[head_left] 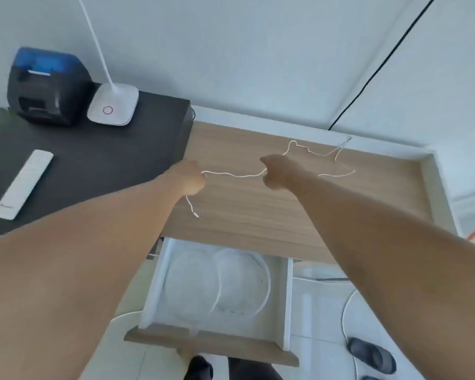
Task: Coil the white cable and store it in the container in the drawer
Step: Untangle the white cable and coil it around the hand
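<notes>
- Wooden worktop [258, 215] against a pale wall, drawer [211, 341] pulled open below its front edge.
- White cable [235, 175] loosely strewn over worktop, one stretch slung between both hands.
- Left hand [188, 178] fisted, fingers pinching cable; plug end dangling just beneath.
- Right hand [279, 172] likewise closed, fingers gripping cable, rest trailing behind toward wall.
- Clear round container [242, 283] inside drawer.
</notes>
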A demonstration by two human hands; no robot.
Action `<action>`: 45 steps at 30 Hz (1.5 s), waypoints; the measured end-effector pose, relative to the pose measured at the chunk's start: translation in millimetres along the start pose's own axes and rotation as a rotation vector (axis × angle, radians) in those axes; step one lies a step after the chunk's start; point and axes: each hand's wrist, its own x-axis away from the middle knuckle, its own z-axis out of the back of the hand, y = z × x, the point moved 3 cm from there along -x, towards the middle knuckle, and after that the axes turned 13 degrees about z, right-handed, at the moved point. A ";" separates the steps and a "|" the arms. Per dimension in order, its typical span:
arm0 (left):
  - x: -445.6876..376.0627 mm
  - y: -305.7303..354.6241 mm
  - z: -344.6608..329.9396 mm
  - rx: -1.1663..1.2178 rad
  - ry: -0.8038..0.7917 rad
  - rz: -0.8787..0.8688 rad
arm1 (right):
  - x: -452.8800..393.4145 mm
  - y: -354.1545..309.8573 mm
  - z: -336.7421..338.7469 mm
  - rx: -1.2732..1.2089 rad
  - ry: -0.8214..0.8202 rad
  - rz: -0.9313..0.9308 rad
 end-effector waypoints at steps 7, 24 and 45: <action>-30.5 -22.4 -60.7 0.166 0.142 0.340 | -41.6 30.8 -39.1 0.361 -0.027 0.128; -49.6 24.4 21.8 1.129 0.064 0.370 | -16.1 89.8 17.9 -0.315 0.193 -0.004; -28.2 52.7 61.1 0.884 -0.195 0.030 | 5.0 46.7 61.6 -0.420 -0.018 0.161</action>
